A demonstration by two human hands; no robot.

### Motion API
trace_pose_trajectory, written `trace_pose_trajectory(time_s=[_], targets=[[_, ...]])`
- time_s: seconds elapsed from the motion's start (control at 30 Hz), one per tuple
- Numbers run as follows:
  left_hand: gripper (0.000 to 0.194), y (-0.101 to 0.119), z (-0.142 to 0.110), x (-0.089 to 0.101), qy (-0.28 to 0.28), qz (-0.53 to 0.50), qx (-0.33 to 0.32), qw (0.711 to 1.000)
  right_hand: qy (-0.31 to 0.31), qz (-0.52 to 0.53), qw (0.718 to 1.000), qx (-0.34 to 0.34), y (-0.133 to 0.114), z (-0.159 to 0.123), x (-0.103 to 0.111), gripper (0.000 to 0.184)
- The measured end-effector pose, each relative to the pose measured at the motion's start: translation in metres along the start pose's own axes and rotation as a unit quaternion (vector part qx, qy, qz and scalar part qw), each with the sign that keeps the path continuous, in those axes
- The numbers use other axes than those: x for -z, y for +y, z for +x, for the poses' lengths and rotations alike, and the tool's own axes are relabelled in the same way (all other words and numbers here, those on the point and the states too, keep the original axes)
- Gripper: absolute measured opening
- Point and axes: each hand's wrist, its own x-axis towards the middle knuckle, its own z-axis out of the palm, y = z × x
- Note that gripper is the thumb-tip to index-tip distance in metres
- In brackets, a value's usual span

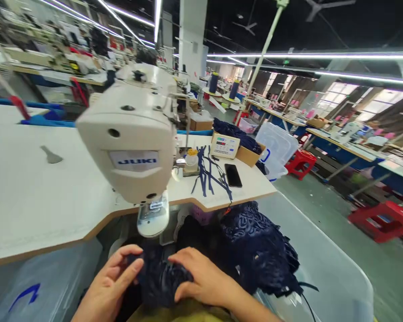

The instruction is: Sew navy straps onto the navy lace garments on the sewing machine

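Observation:
A bunched piece of dark navy fabric [159,279] lies between my two hands, low in the view and just below the sewing machine's arm. My left hand [119,277] grips its left edge between thumb and fingers. On the other side my right hand [198,277] curls round the fabric's right part. Above them stands a white JUKI sewing machine [127,129], its rounded lower arm end [153,217] jutting over the table's front edge. To the right rests a large heap of navy lace garments [258,246].
On the white table [53,197] are navy strips [206,174], a black phone [233,175], a control box [225,146] and a flat grey tool [51,154]. A carton [250,156] holds dark fabric. Clear plastic bins [329,264] and red stools [386,221] stand to the right.

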Motion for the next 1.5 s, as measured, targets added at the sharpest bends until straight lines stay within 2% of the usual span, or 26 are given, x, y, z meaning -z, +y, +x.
trace_pose_trajectory(time_s=[0.07,0.13,0.2,0.27,0.33,0.43,0.53,0.57,0.63,0.67,0.73,0.83,0.9,0.97,1.03,1.1,1.17,1.23,1.27,1.33,1.43,1.5], targets=[[0.023,0.007,-0.011,-0.003,-0.055,0.123,-0.094,0.986,0.031,0.113,0.993,-0.018,-0.01,0.019,0.005,0.065],[0.015,0.017,-0.021,-0.007,-0.094,0.229,-0.21,0.946,0.005,0.188,0.982,0.001,-0.019,0.037,0.006,0.065],[0.022,0.03,-0.027,-0.01,-0.091,0.294,-0.325,0.894,-0.043,0.219,0.974,0.03,-0.025,0.05,0.004,0.07],[0.032,0.041,-0.031,-0.009,-0.057,0.32,-0.386,0.863,-0.048,0.208,0.977,0.028,-0.027,0.057,0.004,0.066],[0.03,0.05,-0.033,-0.007,-0.026,0.321,-0.378,0.868,-0.036,0.176,0.984,0.011,-0.029,0.06,0.01,0.049],[0.021,0.055,-0.031,-0.006,0.019,0.252,-0.288,0.924,-0.059,0.132,0.989,0.019,-0.032,0.06,0.028,0.024],[0.026,0.055,-0.027,-0.01,0.033,0.148,-0.169,0.974,-0.091,0.105,0.99,0.025,-0.036,0.058,0.045,0.018],[0.026,0.055,-0.026,-0.011,0.025,0.137,-0.154,0.978,-0.097,0.104,0.99,0.016,-0.036,0.057,0.048,0.017],[0.02,0.056,-0.022,-0.012,0.005,0.168,-0.177,0.97,-0.096,0.119,0.988,-0.022,-0.035,0.053,0.047,0.012],[0.015,0.056,-0.02,-0.013,-0.008,0.196,-0.209,0.958,-0.086,0.139,0.985,-0.048,-0.034,0.05,0.044,0.01],[0.008,0.056,-0.016,-0.014,-0.035,0.244,-0.276,0.929,-0.047,0.203,0.974,-0.092,-0.031,0.047,0.035,0.019],[0.012,0.055,-0.01,-0.016,-0.054,0.284,-0.348,0.892,0.049,0.285,0.949,-0.123,-0.026,0.051,0.024,0.025],[0.016,0.054,-0.008,-0.017,-0.037,0.321,-0.385,0.865,0.097,0.274,0.947,-0.138,-0.024,0.059,0.024,0.021],[0.018,0.052,-0.006,-0.015,0.002,0.373,-0.415,0.83,0.113,0.236,0.953,-0.155,-0.022,0.071,0.028,0.021],[0.022,0.051,-0.004,-0.011,0.056,0.441,-0.455,0.771,0.107,0.2,0.96,-0.165,-0.019,0.082,0.034,0.021],[0.026,0.052,-0.001,-0.006,0.094,0.508,-0.514,0.685,0.092,0.171,0.966,-0.171,-0.016,0.091,0.038,0.02],[0.028,0.053,0.005,-0.004,0.08,0.557,-0.565,0.604,0.069,0.154,0.971,-0.17,-0.012,0.098,0.041,0.019],[0.03,0.052,0.012,-0.004,0.043,0.584,-0.587,0.559,0.051,0.163,0.972,-0.161,-0.009,0.103,0.042,0.015],[0.031,0.051,0.016,-0.004,0.03,0.595,-0.585,0.549,0.048,0.177,0.971,-0.156,-0.007,0.105,0.043,0.013],[0.033,0.045,0.022,-0.003,0.032,0.612,-0.567,0.55,0.058,0.206,0.966,-0.142,-0.003,0.106,0.045,0.01],[0.041,0.033,0.025,-0.001,0.055,0.621,-0.54,0.565,0.079,0.194,0.972,-0.11,0.002,0.104,0.049,0.02],[0.043,0.027,0.023,0.001,0.064,0.622,-0.536,0.567,0.067,0.159,0.982,-0.081,0.004,0.103,0.051,0.027]])
